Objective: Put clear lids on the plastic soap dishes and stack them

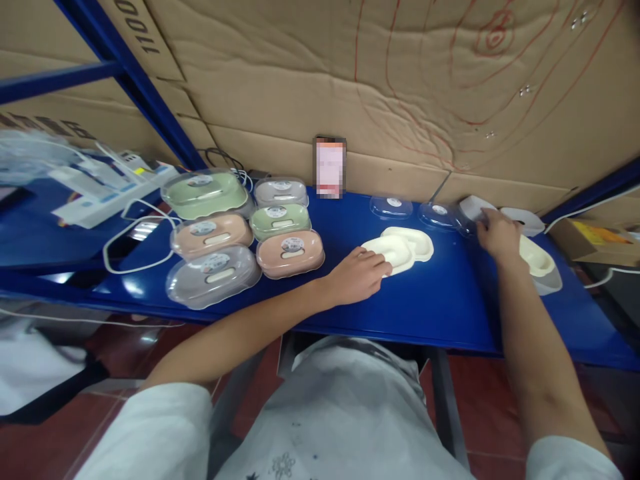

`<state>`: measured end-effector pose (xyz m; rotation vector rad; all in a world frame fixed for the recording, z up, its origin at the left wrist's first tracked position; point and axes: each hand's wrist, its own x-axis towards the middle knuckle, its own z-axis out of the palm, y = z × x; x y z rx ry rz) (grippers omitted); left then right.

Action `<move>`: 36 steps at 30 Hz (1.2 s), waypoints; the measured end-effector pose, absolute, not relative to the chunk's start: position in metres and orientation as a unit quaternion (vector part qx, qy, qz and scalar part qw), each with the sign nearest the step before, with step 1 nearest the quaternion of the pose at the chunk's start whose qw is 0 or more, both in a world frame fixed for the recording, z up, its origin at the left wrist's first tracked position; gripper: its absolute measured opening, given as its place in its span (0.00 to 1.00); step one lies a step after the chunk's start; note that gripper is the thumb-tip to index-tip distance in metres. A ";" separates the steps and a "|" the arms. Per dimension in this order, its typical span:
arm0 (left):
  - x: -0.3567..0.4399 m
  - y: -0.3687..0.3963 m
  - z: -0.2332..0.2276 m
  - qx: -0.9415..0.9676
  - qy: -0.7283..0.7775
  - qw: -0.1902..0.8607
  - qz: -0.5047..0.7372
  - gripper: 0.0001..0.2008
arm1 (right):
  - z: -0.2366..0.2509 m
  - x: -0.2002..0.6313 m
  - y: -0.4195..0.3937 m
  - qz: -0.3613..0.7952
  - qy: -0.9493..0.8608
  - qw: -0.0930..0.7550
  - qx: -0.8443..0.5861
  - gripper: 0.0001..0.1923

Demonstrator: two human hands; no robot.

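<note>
My left hand (361, 275) rests with curled fingers on the near edge of a cream oval tray (397, 250). This tray overlaps a second cream tray (423, 243) lying just behind it on the table. Farther right, my right hand (499, 233) has its fingers closed at the edge of a light grey container (475, 205), partly hiding it. Two clear lids with round labels, one lid (391, 207) and another lid (440, 215), lie to the left of that container. Under my right wrist, a cream tray (537, 257) sits on a pale grey container (551, 283).
On the left stand several lidded boxes in green, pink and grey, such as a pink box (291, 253). A phone (330, 168) leans on the cardboard wall (280, 80). A power strip (120, 197) with cables lies far left; a cardboard box (597, 240) is far right.
</note>
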<state>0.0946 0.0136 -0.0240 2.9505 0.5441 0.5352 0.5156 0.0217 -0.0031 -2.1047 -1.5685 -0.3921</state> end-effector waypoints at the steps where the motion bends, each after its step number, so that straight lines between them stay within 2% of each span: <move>1: 0.094 0.012 -0.023 0.970 0.161 0.055 0.174 0.11 | -0.005 0.513 0.024 -0.146 -0.578 0.237 -0.767 0.23; 8: 0.088 0.007 -0.013 0.976 0.105 0.078 0.174 0.12 | 0.011 0.441 -0.017 -0.163 -0.704 0.205 -0.660 0.25; 13: 0.079 0.012 0.003 0.954 0.149 0.098 0.239 0.32 | 0.000 0.343 -0.091 -0.137 -0.797 0.162 -0.566 0.20; 16: 0.076 0.015 0.002 0.953 0.150 0.127 0.231 0.41 | -0.011 0.306 -0.111 -0.121 -0.821 0.167 -0.532 0.22; 18: 0.075 0.017 -0.002 0.958 0.148 0.139 0.200 0.44 | -0.015 0.295 -0.112 -0.096 -0.830 0.181 -0.520 0.24; 25: 0.075 0.021 -0.009 0.972 0.163 0.087 0.146 0.29 | -0.023 0.297 -0.106 -0.043 -0.852 0.219 -0.473 0.34; 29: 0.076 0.019 -0.010 0.974 0.161 0.073 0.145 0.27 | -0.029 0.298 -0.116 -0.011 -0.856 0.191 -0.480 0.36; 32: 0.077 0.017 -0.011 0.972 0.165 0.090 0.142 0.26 | -0.015 0.310 -0.113 0.019 -0.860 0.176 -0.479 0.31; 36: 0.075 0.018 -0.012 0.967 0.162 0.134 0.146 0.26 | 0.017 0.365 -0.066 -0.044 -0.779 0.279 -0.559 0.19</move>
